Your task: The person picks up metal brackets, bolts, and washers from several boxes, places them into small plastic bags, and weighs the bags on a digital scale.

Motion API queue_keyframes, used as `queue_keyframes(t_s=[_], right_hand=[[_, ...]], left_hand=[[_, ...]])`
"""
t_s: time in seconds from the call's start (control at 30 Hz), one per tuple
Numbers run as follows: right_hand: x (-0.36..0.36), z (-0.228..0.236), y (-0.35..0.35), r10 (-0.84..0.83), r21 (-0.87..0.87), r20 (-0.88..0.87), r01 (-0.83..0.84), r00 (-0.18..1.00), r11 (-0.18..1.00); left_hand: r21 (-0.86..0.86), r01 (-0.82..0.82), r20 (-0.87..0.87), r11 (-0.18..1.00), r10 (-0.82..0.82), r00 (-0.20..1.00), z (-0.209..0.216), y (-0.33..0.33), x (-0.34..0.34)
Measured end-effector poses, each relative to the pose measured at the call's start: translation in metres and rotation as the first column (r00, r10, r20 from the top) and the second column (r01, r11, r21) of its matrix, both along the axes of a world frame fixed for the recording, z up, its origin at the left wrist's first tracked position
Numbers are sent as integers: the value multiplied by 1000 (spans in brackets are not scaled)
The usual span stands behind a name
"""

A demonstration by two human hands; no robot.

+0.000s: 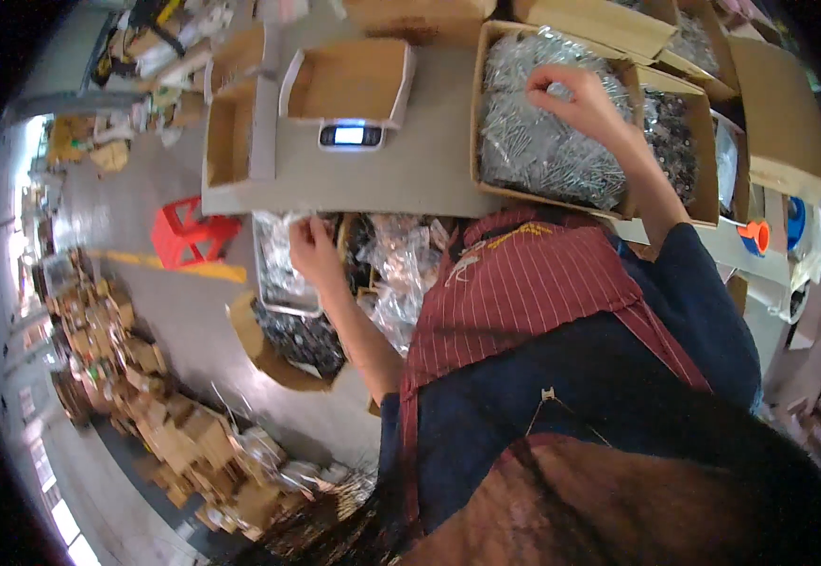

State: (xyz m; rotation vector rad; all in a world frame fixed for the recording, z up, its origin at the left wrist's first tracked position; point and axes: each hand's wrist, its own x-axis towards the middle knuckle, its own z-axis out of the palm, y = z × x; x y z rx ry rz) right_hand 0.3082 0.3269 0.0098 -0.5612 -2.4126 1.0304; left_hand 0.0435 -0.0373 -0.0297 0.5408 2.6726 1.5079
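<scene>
Silvery tray (294,309) of clear bags (273,259) under the left hand (309,243), fingers bunched; cannot tell whether grasping anything. Next, on the tabletop (420,184), lit scale (350,137) before an open carton (346,80). Then, cardboard box (477,113) of silver fasteners (519,141) beneath the right hand (575,99), fingers curled into a loop, grasp unclear. Looks like picking fasteners; probably calls next for a precise pinch.

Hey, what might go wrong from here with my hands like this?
Silver screw-like pieces below your right hand could spill among the dark pieces boxed right beside them and get mixed. Anything slipping from your left hand might fall into the pale-rimmed tray that appears beneath it.
</scene>
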Motion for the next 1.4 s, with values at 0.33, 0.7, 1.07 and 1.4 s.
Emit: queue_keyframes(t_s=[0.33,0.7,1.07,1.4], right_hand=[[90,13,4,-391,-205,-88,368,916,907],[116,61,88,-589,109,-53,591,806,799],[-30,27,289,-409,390,646,182,644,903],[-32,-17,317,-391,433,710,76,586,898]], left_hand=[[-128,713,-388,690,-696,604,127,321,-37],[-857,513,-6,-40,-996,-88,-11,615,-123],[-903,421,165,-82,-972,165,81,569,-47],[551,784,5,285,-941,338,126,506,-41]])
